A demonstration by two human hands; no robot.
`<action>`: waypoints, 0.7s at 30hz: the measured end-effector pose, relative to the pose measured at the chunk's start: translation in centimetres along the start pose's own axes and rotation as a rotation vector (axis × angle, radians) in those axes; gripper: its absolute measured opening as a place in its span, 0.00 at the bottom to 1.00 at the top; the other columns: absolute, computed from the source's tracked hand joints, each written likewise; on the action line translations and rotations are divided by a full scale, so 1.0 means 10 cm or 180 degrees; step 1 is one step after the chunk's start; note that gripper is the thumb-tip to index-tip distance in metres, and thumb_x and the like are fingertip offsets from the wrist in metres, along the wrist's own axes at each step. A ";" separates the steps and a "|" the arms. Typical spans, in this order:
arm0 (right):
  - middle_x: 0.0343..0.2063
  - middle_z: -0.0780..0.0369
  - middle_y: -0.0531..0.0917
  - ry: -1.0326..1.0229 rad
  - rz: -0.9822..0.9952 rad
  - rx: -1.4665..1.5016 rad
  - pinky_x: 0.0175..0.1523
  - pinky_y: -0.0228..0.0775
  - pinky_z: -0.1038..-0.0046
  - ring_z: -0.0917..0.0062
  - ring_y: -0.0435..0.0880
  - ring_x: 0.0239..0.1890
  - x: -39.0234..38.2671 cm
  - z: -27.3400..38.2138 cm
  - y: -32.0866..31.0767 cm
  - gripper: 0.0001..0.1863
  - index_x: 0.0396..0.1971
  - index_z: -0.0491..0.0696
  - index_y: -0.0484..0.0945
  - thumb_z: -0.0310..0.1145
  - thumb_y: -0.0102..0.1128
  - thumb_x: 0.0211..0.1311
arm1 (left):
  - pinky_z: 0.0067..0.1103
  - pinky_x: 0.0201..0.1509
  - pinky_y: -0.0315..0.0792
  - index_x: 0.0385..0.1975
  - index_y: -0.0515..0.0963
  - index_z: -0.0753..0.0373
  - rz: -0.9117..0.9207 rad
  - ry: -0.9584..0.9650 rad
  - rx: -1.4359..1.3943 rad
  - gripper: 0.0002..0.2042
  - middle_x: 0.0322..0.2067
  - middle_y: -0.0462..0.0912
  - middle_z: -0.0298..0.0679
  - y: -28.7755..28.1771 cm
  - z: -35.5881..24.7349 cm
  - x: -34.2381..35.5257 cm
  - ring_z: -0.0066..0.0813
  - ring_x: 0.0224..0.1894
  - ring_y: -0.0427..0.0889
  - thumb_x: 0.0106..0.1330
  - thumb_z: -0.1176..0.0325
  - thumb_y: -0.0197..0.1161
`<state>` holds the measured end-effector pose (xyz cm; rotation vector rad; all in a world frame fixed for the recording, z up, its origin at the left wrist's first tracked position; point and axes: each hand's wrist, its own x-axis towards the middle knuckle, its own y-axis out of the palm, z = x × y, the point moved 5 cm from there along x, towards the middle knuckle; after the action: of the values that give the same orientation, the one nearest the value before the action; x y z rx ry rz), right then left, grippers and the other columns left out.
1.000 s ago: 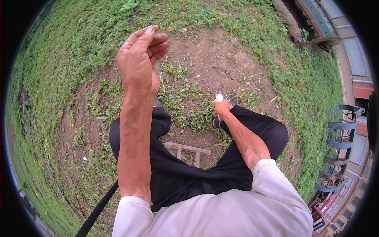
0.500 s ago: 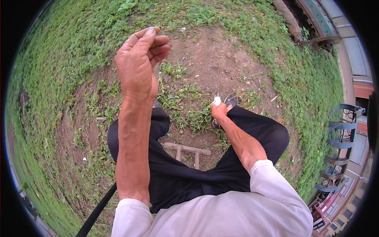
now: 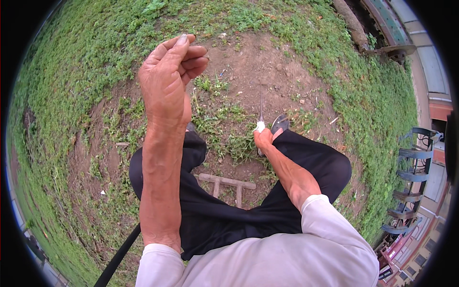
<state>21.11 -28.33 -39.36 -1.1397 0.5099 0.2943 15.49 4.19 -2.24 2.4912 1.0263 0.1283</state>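
My left hand [image 3: 167, 71] is raised high over the ground, its fingers curled and the thumb pressed against the index finger. Whatever that pinch may hold is hidden. Lower and to the right, my right hand [image 3: 262, 138] is closed around the handle end of a slim, pointed metal tool [image 3: 261, 107]. White material shows where the tool leaves my fist, and its narrow shaft points away from me over bare soil. A dark shoe [image 3: 280, 123] is just right of that hand. Uprooted or cut weeds [image 3: 239, 146] lie between my feet.
A small wooden stool frame [image 3: 227, 181] shows between my legs. Green weeds [image 3: 86, 52] surround the brown soil [image 3: 287, 71]. At the far right are a log [image 3: 351, 24], a blue metal frame with curved bands [image 3: 412, 176] and a building. A black strap [image 3: 119, 256] runs at lower left.
My right hand has shifted slightly left, and the tool's shaft shows more distinctly than before. My left hand stays almost in place.
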 end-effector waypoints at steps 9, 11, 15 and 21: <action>0.47 0.43 0.81 0.0118 0.0384 -0.0291 0.64 0.65 0.58 0.50 0.78 0.54 -0.12 -0.03 -0.05 0.24 0.46 0.38 0.77 0.43 0.56 0.58 | 0.22 0.40 0.80 0.45 0.79 0.68 -0.0036 -0.0038 0.0060 0.11 0.32 0.85 0.39 0.00 0.01 0.00 0.24 0.31 0.84 0.70 0.67 0.59; 0.47 0.43 0.81 0.0121 0.0292 -0.0218 0.64 0.66 0.58 0.49 0.79 0.54 -0.14 -0.08 -0.01 0.24 0.46 0.39 0.77 0.43 0.57 0.58 | 0.22 0.40 0.80 0.45 0.79 0.68 -0.0005 -0.0028 0.0038 0.11 0.31 0.85 0.39 0.01 0.01 0.01 0.24 0.31 0.84 0.70 0.67 0.59; 0.47 0.44 0.81 0.0069 0.0190 -0.0140 0.63 0.67 0.58 0.49 0.79 0.52 -0.12 -0.10 0.02 0.23 0.44 0.39 0.78 0.44 0.59 0.56 | 0.21 0.39 0.80 0.45 0.79 0.68 -0.0002 -0.0034 0.0033 0.11 0.32 0.85 0.39 0.00 0.01 0.00 0.24 0.31 0.84 0.70 0.67 0.59; 0.41 0.42 0.83 -0.0165 -0.0124 0.0026 0.59 0.69 0.60 0.50 0.81 0.50 0.01 0.11 -0.11 0.24 0.39 0.36 0.80 0.44 0.61 0.53 | 0.20 0.35 0.80 0.39 0.81 0.67 -0.0059 0.0047 -0.0104 0.08 0.28 0.85 0.40 -0.01 -0.03 0.00 0.24 0.27 0.84 0.68 0.69 0.60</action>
<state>22.01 -27.74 -38.21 -1.1300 0.4424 0.2870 15.34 4.34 -2.04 2.4542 1.0447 0.1567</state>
